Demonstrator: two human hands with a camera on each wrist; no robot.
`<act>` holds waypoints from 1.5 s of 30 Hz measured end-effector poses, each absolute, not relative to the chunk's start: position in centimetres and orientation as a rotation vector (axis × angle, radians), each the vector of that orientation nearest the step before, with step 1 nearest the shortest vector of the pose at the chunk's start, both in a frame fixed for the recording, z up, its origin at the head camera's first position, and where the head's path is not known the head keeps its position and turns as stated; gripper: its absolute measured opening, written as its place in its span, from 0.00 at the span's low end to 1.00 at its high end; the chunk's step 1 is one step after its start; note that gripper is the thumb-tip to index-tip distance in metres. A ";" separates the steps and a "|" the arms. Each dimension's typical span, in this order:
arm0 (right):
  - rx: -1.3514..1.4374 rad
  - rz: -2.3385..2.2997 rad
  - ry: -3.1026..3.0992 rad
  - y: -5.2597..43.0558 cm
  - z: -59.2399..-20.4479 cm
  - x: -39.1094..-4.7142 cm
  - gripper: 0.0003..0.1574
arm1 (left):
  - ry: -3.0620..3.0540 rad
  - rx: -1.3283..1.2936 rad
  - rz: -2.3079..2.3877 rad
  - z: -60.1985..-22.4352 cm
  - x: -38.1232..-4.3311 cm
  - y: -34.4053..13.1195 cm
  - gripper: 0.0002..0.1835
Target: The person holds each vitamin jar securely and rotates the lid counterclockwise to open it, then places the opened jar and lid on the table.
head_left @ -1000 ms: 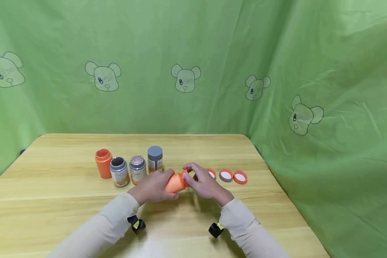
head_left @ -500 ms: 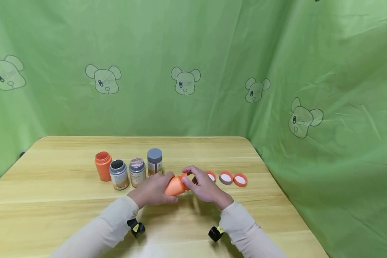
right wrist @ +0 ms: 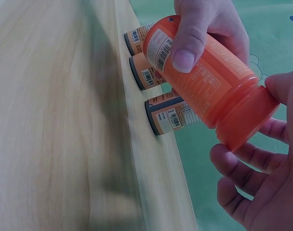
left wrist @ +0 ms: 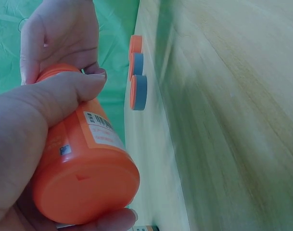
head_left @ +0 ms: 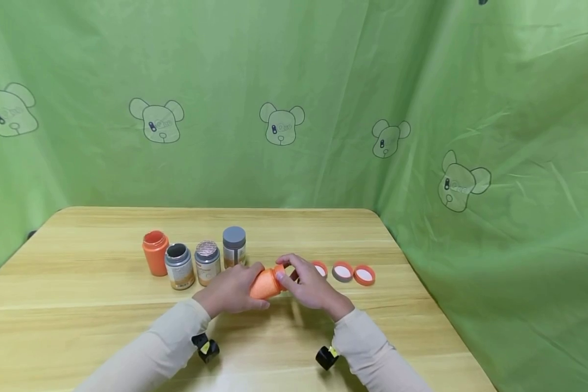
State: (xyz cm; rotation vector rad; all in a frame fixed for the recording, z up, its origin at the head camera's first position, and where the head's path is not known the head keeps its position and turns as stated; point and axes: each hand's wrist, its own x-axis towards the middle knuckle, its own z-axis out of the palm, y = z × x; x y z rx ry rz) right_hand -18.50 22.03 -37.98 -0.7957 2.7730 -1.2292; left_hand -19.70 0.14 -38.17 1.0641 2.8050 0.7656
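Note:
In the head view an orange plastic bottle (head_left: 264,284) is held tilted above the table, its neck end toward the right. My left hand (head_left: 230,288) grips its body; the left wrist view shows the thumb (left wrist: 74,91) lying across the bottle and the flat base facing the camera. My right hand (head_left: 311,286) is at the other end. In the right wrist view its thumb and fingertips pinch the rim of the orange lid (right wrist: 247,119) on the bottle. A white barcode label (right wrist: 160,49) shows near the base.
On the left of the table (head_left: 103,326) stand an open orange bottle (head_left: 155,255), an open grey jar (head_left: 179,269), a foil-sealed jar (head_left: 208,267) and a grey-lidded jar (head_left: 234,245). Upturned lids (head_left: 343,271) lie in a row at right. Green cloth (head_left: 215,65) hangs behind.
The head view has tilted slightly, so the table sits a little lower in it. Both hands keep their hold on the bottle and lid in nearly the same place.

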 end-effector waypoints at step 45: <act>-0.860 -1.264 2.768 21.8 -38.5 -18.6 0.23 | 2.815 1.065 0.762 -38.3 -19.5 0.0 0.30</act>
